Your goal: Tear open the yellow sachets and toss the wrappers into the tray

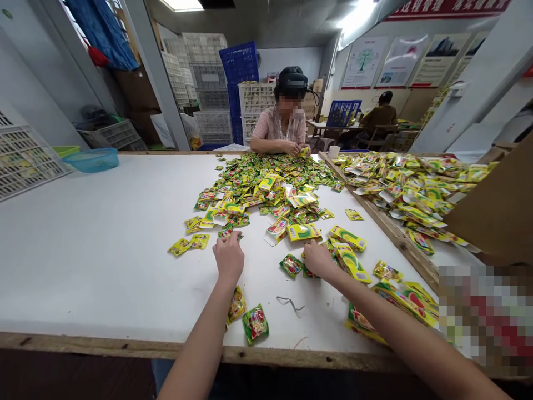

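Note:
My left hand (229, 260) reaches over the white table, its fingers curled down and closed at a small green candy packet (227, 234) by the pile's near edge. My right hand (320, 260) is also closed, fingers pointing down among packets and boxes; what its fingertips hold is hidden. A green packet (291, 266) lies just left of it, and a yellow box (304, 232) sits just beyond. More yellow boxes (350, 262) lie to its right. Nearer me, a green packet (255, 324) and a yellow packet (237, 305) rest beside my left forearm.
A large heap of packets (245, 178) spreads across the table toward a co-worker (287, 119), whose hands hold a yellow item. A wooden rail (387, 230) divides off piled boxes (416, 183) at right. A blue basin (94, 160) stands far left; a grey string (290, 303) lies in front.

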A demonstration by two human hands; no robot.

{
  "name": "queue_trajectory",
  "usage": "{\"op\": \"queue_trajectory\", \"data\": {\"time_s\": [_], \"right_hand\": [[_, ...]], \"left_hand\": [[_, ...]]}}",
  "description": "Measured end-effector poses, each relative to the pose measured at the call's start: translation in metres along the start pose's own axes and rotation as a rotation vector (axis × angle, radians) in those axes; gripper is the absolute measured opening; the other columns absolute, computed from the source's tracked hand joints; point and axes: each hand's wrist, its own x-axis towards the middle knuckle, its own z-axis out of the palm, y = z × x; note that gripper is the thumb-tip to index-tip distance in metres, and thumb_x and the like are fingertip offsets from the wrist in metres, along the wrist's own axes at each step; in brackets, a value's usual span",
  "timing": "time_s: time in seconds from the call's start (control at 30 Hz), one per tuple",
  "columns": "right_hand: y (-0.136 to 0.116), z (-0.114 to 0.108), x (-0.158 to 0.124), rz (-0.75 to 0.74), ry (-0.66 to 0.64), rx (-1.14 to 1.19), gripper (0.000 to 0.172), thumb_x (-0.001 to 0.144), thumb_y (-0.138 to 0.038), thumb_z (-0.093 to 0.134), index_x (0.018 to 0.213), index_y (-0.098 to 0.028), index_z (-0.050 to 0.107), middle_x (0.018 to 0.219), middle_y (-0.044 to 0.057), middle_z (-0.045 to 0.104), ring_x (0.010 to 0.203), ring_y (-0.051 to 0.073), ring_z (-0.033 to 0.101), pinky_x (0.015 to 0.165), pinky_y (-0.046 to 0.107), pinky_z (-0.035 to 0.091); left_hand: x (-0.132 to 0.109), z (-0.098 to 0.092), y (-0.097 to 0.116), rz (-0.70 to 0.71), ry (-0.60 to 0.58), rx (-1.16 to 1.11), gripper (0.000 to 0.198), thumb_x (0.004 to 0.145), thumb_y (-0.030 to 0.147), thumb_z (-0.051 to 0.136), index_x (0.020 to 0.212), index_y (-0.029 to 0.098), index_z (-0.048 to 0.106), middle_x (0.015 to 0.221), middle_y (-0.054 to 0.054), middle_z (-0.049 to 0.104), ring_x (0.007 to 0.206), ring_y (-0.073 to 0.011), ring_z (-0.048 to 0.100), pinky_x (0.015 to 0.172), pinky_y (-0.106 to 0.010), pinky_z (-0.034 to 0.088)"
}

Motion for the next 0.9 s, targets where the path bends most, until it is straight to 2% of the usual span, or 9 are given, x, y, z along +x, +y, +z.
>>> {"op": "queue_trajectory", "data": {"time_s": [0.1,0.23,0.3,0.37,0.43,0.57,0.67,0.8,0.9], "right_hand": [[0.0,-0.006,-0.004,0.015,0.023,0.056,0.025,0.071,0.002,0.046,0.084,-0.007,0.065,0.094,0.023,0.064,0.087,0.03,0.064,0.081,0.042,0.042],[0.003,-0.021,-0.008,0.017,0.078,0.276,0.038,0.077,-0.007,0.038,0.105,-0.014,0.062,0.095,0.014,0.068,0.088,0.023,0.064,0.074,0.034,0.048],[-0.002,-0.022,-0.015,0.056,0.046,0.716,0.039,0.077,-0.013,0.038,0.108,-0.016,0.061,0.088,0.009,0.069,0.079,0.02,0.065,0.068,0.032,0.051],[-0.012,-0.017,-0.025,0.139,-0.037,1.293,0.035,0.074,-0.019,0.044,0.104,-0.017,0.062,0.081,0.006,0.069,0.069,0.018,0.065,0.062,0.032,0.052],[-0.026,-0.01,-0.034,0.217,-0.131,1.693,0.03,0.07,-0.023,0.054,0.098,-0.021,0.063,0.082,0.004,0.07,0.067,0.017,0.064,0.062,0.033,0.053],[-0.049,-0.002,-0.045,0.264,-0.218,1.967,0.029,0.059,-0.029,0.072,0.086,-0.022,0.064,0.086,0.002,0.071,0.071,0.017,0.065,0.064,0.033,0.053],[-0.059,0.0,-0.051,0.297,-0.171,2.046,0.037,0.05,-0.034,0.081,0.081,-0.022,0.064,0.084,0.002,0.071,0.075,0.017,0.065,0.068,0.031,0.053],[-0.063,0.002,-0.057,0.274,-0.09,2.023,0.039,0.054,-0.041,0.08,0.083,-0.022,0.063,0.085,0.0,0.07,0.076,0.015,0.064,0.071,0.03,0.052],[-0.053,0.0,-0.05,0.241,-0.003,1.864,0.042,0.05,-0.039,0.082,0.083,-0.019,0.063,0.084,0.001,0.07,0.073,0.015,0.063,0.07,0.029,0.052]], "left_hand": [[-0.006,0.0,0.007,-0.066,-0.014,-0.511,0.016,0.081,0.025,0.05,0.095,0.02,0.055,0.091,-0.006,0.065,0.082,-0.02,0.062,0.075,-0.035,0.048],[-0.021,0.006,0.023,-0.231,-0.187,-0.985,0.037,0.065,0.036,0.068,0.092,0.017,0.052,0.09,-0.004,0.06,0.074,-0.0134,0.061,0.064,-0.025,0.049],[-0.031,0.008,0.034,-0.29,-0.335,-1.142,0.051,0.059,0.041,0.073,0.097,0.017,0.05,0.087,-0.001,0.058,0.064,-0.0097,0.059,0.057,-0.023,0.048],[-0.04,0.009,0.044,-0.321,-0.416,-1.238,0.057,0.057,0.043,0.075,0.1,0.018,0.048,0.083,0.001,0.057,0.059,-0.0083,0.057,0.054,-0.022,0.047],[-0.045,0.01,0.052,-0.319,-0.401,-1.267,0.053,0.056,0.042,0.076,0.094,0.018,0.048,0.079,0.003,0.056,0.06,-0.0083,0.057,0.056,-0.022,0.047],[-0.047,0.015,0.056,-0.269,-0.261,-1.154,0.038,0.061,0.038,0.073,0.08,0.017,0.047,0.068,0.005,0.052,0.056,-0.0059,0.05,0.054,-0.018,0.043],[-0.052,0.02,0.056,-0.277,-0.14,-1.093,0.035,0.065,0.042,0.068,0.077,0.019,0.045,0.063,0.008,0.046,0.05,-0.0052,0.044,0.048,-0.017,0.038],[-0.06,0.025,0.057,-0.19,0.007,-0.969,0.029,0.072,0.042,0.062,0.073,0.02,0.043,0.06,0.008,0.041,0.049,-0.0061,0.041,0.047,-0.017,0.035],[-0.045,0.029,0.059,-0.003,-0.081,-0.795,0.022,0.079,0.039,0.055,0.074,0.02,0.044,0.061,0.006,0.044,0.054,-0.008,0.044,0.052,-0.019,0.038]]}}
